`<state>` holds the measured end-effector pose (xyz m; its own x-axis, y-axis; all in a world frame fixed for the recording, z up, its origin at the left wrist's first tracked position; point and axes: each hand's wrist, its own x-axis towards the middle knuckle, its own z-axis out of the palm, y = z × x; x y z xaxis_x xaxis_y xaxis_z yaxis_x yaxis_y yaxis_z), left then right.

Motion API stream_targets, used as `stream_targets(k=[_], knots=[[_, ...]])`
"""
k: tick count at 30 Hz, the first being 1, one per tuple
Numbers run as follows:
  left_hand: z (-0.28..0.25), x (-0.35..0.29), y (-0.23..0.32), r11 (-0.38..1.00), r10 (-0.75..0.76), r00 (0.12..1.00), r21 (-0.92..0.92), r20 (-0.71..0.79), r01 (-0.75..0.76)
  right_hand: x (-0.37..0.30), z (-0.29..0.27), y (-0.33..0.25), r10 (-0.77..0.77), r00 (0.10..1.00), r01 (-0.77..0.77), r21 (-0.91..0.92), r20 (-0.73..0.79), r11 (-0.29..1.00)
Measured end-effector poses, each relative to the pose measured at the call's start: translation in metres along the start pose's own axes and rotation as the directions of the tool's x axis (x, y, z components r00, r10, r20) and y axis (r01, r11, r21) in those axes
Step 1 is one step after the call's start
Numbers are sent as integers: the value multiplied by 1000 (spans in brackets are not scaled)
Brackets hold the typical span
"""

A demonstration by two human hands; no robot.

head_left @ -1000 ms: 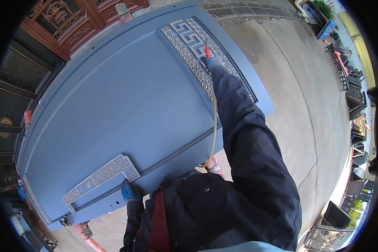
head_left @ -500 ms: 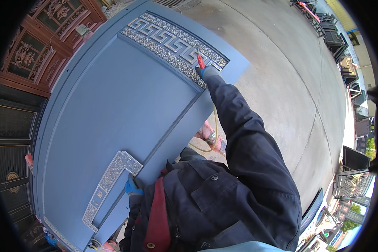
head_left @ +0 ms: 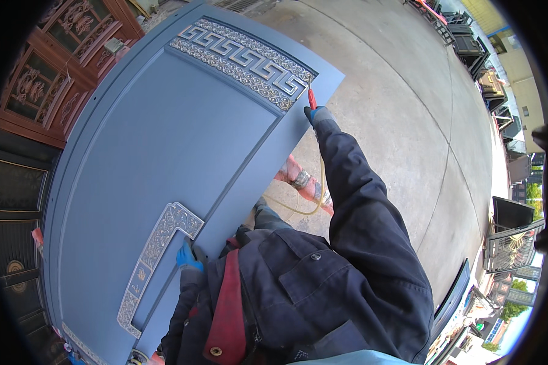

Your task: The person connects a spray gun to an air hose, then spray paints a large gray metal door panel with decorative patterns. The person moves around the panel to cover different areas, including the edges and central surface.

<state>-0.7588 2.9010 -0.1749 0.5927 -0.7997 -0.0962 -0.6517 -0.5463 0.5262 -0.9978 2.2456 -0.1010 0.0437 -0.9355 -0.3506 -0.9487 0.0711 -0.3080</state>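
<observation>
A blue-grey metal door panel point(head_left: 152, 134) lies before me. Across its far end runs a raised, silvery band point(head_left: 237, 61) of angular meander and scrollwork. My right hand point(head_left: 318, 114), in a blue and grey glove, is closed around a slim red-handled tool point(head_left: 312, 98). The tool's thin tip points at the band's right end; whether it touches cannot be made out. A yellowish hose point(head_left: 320, 182) hangs below that hand. My left hand point(head_left: 190, 255), gloved in blue, rests on the panel beside an ornate silvery handle-shaped trim point(head_left: 158, 249), its fingers stretched out.
Pink-wrapped supports point(head_left: 301, 177) show under the panel's right edge. Reddish-brown carved doors point(head_left: 49, 67) and dark doors point(head_left: 18, 219) stand at the left. Concrete floor point(head_left: 383, 121) stretches rightward, with stacked metal panels and gates point(head_left: 514, 246) along the far right.
My right hand and the red-handled tool have moved right and slightly nearer, from over the meander pattern to the band's right end. My left hand stays beside the handle-shaped trim.
</observation>
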Motion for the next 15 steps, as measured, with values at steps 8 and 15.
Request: stream_targets(k=[8, 15], knots=[[12, -7, 4, 998, 5, 997, 57, -78, 0, -82, 17, 48, -324, 923, 313, 84, 208, 946], [19, -4, 8, 995, -57, 987, 70, -151, 68, -113, 9, 56, -256, 880, 199, 179, 400, 964]])
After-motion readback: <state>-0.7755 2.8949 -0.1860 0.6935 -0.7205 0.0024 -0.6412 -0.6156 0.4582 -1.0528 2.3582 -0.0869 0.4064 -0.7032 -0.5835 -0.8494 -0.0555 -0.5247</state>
